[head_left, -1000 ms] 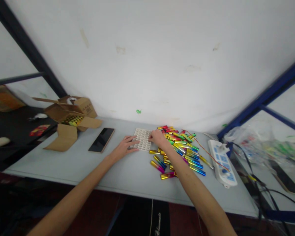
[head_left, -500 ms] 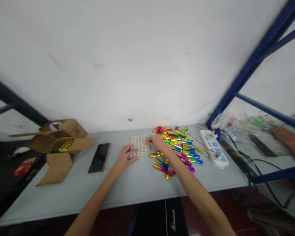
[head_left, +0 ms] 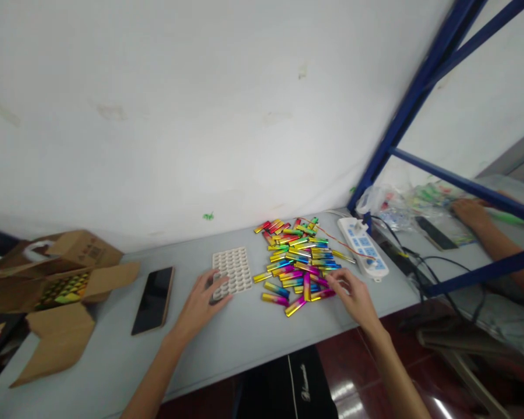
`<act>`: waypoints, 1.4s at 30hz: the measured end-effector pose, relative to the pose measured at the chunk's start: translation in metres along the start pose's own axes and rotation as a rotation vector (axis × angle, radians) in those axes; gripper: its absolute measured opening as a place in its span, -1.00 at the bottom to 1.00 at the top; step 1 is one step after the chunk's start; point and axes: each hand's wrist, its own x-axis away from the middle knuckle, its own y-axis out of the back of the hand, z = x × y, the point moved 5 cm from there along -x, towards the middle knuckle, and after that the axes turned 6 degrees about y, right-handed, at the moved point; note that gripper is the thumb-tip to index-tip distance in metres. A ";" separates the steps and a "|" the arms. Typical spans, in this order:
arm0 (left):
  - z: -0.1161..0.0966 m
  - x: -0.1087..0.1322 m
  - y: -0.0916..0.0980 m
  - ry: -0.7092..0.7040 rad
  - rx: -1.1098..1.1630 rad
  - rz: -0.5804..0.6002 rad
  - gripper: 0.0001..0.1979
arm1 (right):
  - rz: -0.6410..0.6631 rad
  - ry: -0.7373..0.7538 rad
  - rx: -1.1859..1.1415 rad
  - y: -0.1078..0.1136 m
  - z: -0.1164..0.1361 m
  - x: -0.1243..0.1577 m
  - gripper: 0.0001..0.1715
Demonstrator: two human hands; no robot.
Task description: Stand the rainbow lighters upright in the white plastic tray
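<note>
A white tray (head_left: 239, 269) with rows of small holes lies on the table. My left hand (head_left: 203, 299) is at its near left corner, thumb and fingers apart and touching it. To the tray's right spreads a pile of small shiny metallic sleeves (head_left: 300, 254) in gold, red, green, blue and magenta. At the pile's right front edge is my right hand (head_left: 351, 294), its fingers bent and parted beside a magenta and gold sleeve (head_left: 323, 295). I see nothing between those fingertips.
A black phone (head_left: 153, 301) lies left of the tray. Farther left stands an open cardboard box (head_left: 109, 279) with yellow and dark pieces inside. Right of the pile is a white power strip (head_left: 363, 247) with cables. Past the blue frame (head_left: 386, 139) is another person's arm (head_left: 491, 230).
My right hand has moved from the tray's right edge to the right front side of the pile. My left hand stays by the tray. The view has turned to the right.
</note>
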 end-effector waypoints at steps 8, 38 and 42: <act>-0.017 -0.022 0.018 0.078 -0.086 -0.055 -0.52 | -0.134 0.047 0.155 0.026 0.003 -0.028 -0.16; -0.001 -0.126 -0.025 0.500 0.770 -0.197 -0.47 | -0.115 0.295 0.271 -0.054 0.000 -0.156 -0.45; 0.011 -0.098 -0.005 0.635 0.949 -0.261 -0.44 | -0.139 0.337 0.415 -0.070 -0.010 -0.154 -0.45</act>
